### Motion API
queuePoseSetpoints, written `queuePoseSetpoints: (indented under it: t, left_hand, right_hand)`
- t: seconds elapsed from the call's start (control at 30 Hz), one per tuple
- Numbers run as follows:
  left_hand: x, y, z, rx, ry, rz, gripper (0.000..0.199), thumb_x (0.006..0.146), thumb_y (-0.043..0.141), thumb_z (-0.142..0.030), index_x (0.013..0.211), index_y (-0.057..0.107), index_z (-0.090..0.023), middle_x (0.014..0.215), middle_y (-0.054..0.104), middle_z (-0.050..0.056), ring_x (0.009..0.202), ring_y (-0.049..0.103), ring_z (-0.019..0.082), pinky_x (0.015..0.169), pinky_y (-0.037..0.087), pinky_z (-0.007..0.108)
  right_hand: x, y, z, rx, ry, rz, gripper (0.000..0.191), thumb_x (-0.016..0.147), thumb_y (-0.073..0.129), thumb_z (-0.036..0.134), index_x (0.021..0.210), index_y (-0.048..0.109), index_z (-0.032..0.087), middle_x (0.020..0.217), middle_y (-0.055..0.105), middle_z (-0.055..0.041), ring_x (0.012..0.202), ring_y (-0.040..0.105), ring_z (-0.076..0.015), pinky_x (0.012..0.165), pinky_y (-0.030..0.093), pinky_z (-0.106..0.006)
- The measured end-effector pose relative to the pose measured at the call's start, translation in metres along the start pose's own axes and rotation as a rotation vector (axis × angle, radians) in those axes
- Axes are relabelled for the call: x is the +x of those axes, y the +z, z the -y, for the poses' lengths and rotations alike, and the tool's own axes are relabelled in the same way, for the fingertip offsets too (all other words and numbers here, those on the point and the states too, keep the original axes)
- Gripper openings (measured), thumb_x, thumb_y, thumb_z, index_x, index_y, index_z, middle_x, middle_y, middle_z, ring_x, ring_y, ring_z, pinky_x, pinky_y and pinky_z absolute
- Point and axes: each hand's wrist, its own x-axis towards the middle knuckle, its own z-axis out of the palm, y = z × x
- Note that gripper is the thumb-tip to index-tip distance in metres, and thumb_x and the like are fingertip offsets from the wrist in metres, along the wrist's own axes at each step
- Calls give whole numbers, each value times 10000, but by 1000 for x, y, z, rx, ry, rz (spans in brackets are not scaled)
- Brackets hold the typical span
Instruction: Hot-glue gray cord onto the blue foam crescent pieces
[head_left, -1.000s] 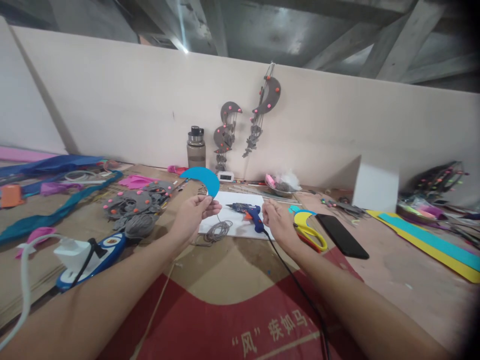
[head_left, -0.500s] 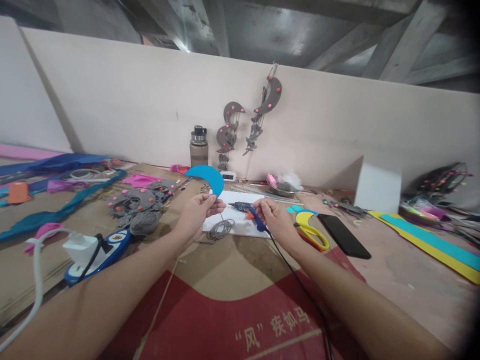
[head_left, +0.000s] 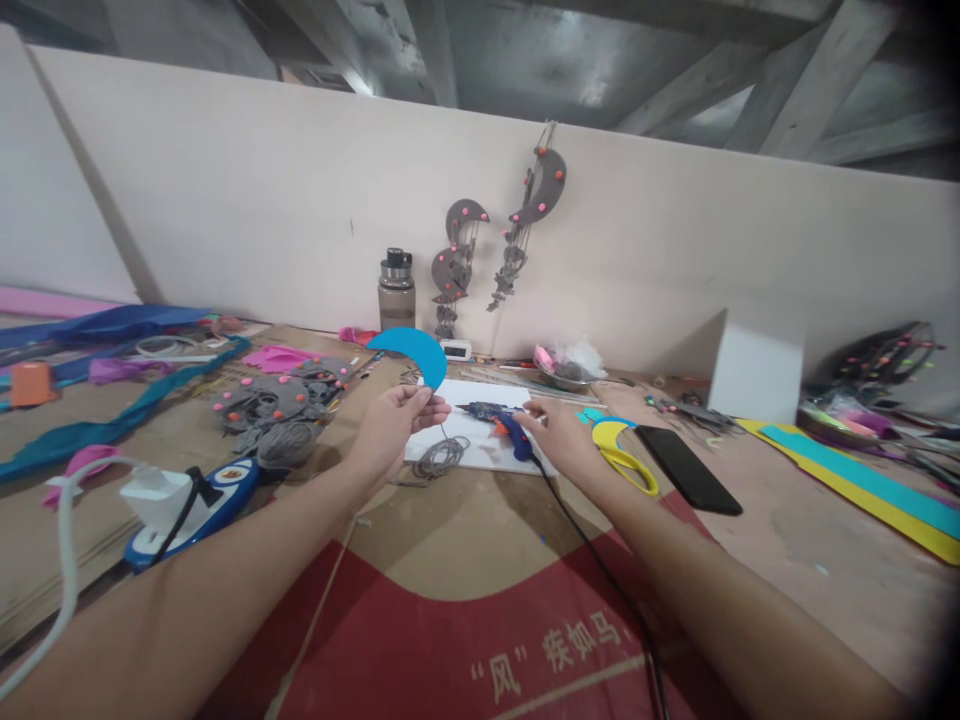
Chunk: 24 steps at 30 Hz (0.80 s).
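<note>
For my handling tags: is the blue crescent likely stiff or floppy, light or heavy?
The blue crescent seems fairly stiff: pinched near one end by the left hand, it projects without visible droop. Looking thin and sheet-like, it is probably light and might crease.

Cam, qty 1, head-worn; wearer's own viewpt. Position: above near side of worktable [head_left: 795, 610], approx. ctr'd betw. L forearm [head_left: 247, 570] & R forearm [head_left: 697, 590]. Facing: fwd & down, across tabletop to pale wall [head_left: 262, 200]; wall's top edge slopes down toward frame R. Print on red cardboard [head_left: 390, 640] reads right way up, slightly tilted. Range: forearms nearest, large, entering from btm corners; L hand [head_left: 390, 425] & R hand [head_left: 562, 437] approx. mid-frame, med. dist.; wall farther; beams [head_left: 430, 50] above it, frame top. Coverage: wide, tabletop L to R. Format: ht squeezed by 1/4; dark vignette, RH edge.
</note>
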Motion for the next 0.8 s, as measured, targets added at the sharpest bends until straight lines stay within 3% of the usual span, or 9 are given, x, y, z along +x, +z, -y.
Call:
queuePoseSetpoints:
  t: [0.1, 0.27, 0.4, 0.47, 0.57, 0.7, 0.8]
  left_hand:
    - [-1, 1, -1, 9, -1, -1, 100, 802, 580, -178, 756, 577, -90, 728, 670, 97, 649, 653, 134, 709, 535, 290]
    - [0, 2, 0, 30, 2, 11, 104, 797, 593, -190, 760, 577, -95, 738, 673, 99, 639, 653, 134, 722, 536, 305]
    - [1, 0, 2, 35, 6, 12, 117, 796, 594, -206, 760, 576, -96, 740, 674, 100, 644, 656, 141, 733, 535, 322]
    - [2, -2, 3, 38, 10, 16, 120, 792, 598, -211, 763, 576, -96, 749, 676, 101, 645, 659, 144, 729, 537, 325]
    - [4, -4, 5, 41, 24, 19, 122, 784, 606, -217, 776, 571, -100, 758, 678, 100, 648, 663, 152, 709, 540, 323]
    - [7, -6, 7, 42, 24, 9, 117, 788, 595, -212, 786, 561, -99, 746, 676, 93, 638, 666, 159, 686, 544, 324]
    - [9, -7, 8, 49, 31, 6, 128, 782, 602, -220, 787, 564, -98, 734, 676, 88, 629, 666, 160, 683, 546, 330]
  right_hand:
    - [-4, 13, -7, -225, -8, 61, 305, 634, 665, 451, 734, 609, 168, 788, 641, -106, 744, 584, -211, 608, 382, -270]
    - [-4, 24, -10, -265, 20, 77, 125, 676, 569, 254, 749, 592, 156, 746, 640, -110, 683, 581, -205, 597, 372, -277]
    - [-1, 14, -1, -48, 89, -110, 262, 673, 496, 232, 918, 545, 153, 834, 631, -87, 728, 587, -212, 627, 417, -296]
    - [-4, 9, 10, 162, 126, -138, 293, 670, 478, 219, 958, 500, 169, 779, 615, -41, 639, 579, -179, 579, 432, -285]
    - [-14, 7, 31, 375, 80, -29, 269, 718, 467, 247, 979, 473, 183, 719, 592, -2, 501, 531, -131, 480, 414, -259]
    - [-29, 11, 55, 474, -123, 134, 310, 780, 472, 274, 1083, 477, 211, 895, 627, -25, 513, 510, -90, 506, 432, -242]
    - [-33, 14, 60, 468, -182, 155, 293, 795, 463, 253, 1083, 502, 215, 875, 622, -23, 548, 499, -94, 510, 410, -231]
